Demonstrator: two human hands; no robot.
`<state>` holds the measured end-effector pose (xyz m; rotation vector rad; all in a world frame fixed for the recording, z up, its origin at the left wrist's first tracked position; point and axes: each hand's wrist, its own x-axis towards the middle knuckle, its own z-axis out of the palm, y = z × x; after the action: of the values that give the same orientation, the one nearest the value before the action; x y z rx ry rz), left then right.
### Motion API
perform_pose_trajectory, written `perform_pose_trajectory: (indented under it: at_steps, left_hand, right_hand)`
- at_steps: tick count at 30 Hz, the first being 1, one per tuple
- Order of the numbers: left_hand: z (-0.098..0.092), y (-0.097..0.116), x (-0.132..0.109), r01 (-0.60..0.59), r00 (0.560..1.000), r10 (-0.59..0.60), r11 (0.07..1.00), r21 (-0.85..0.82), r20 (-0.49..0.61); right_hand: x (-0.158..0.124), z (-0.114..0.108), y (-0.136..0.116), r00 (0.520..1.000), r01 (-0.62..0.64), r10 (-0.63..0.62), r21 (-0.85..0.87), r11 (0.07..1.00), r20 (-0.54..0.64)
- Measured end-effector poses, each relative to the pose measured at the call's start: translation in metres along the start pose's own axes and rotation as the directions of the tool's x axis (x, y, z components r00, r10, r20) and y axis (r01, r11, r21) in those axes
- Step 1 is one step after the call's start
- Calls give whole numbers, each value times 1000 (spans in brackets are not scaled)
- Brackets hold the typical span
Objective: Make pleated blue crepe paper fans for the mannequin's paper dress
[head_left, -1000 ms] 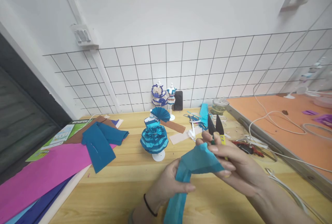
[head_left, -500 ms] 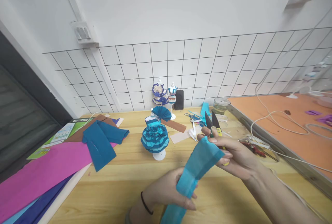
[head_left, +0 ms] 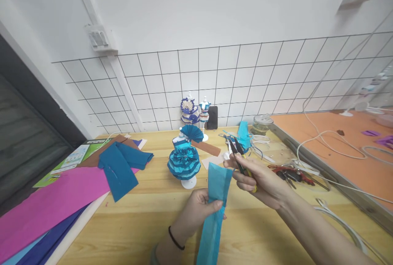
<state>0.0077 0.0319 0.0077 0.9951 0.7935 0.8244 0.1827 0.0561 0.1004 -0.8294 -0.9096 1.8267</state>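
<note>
My left hand (head_left: 201, 209) pinches a long strip of light blue crepe paper (head_left: 218, 185) between thumb and fingers; the strip runs down past the bottom edge of the view. My right hand (head_left: 260, 177) is closed around a pair of scissors (head_left: 238, 154) with dark blades and yellow on the handles. The blades point up and left, slightly apart, beyond the strip's upper corner. Right-hand fingers lie close to that corner; I cannot tell whether they touch it. Behind the hands stands a small mannequin (head_left: 184, 160) in a pleated blue paper dress, with a dark blue paper fan (head_left: 192, 133) at its shoulder.
Folded blue paper (head_left: 118, 171) and pink paper (head_left: 58, 191) lie at left. Two more dressed mannequins (head_left: 204, 109) and a phone (head_left: 212, 117) are by the wall. Paper scraps (head_left: 244, 134), a glass jar (head_left: 262, 124) and tools (head_left: 291, 174) sit at right, beside an orange surface (head_left: 331, 134).
My right hand has moved left and turned, bringing the scissors along, and no longer grips the strip's top end. The strip now stands more upright in my left hand, which has shifted slightly upward.
</note>
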Motion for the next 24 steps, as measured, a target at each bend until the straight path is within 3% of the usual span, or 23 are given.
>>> perform_pose_trajectory:
  at_steps: [3,5,8,14,18,24]
  left_hand:
    - [-2,-3,2,38,998,-41,998,-59,-50]
    - [-3,-5,4,62,994,-70,994,-88,-89]
    - [-3,-7,5,87,990,-96,992,-93,-106]
    - [-1,-8,7,82,995,-84,995,-48,-52]
    - [-3,-12,6,85,996,-84,996,-37,41]
    - [-3,-16,5,113,989,-107,992,-57,105]
  right_hand:
    - [5,-25,13,986,41,-74,-210,977,-151]
    - [3,-44,27,965,-5,-111,-438,899,-238]
    - [-9,-69,52,973,-101,-55,-634,767,-222]
    - [-38,-76,82,972,-214,229,-640,738,-61]
    - [-43,-70,83,954,-226,300,-639,735,7]
    - [-42,-71,91,951,-239,310,-670,703,-14]
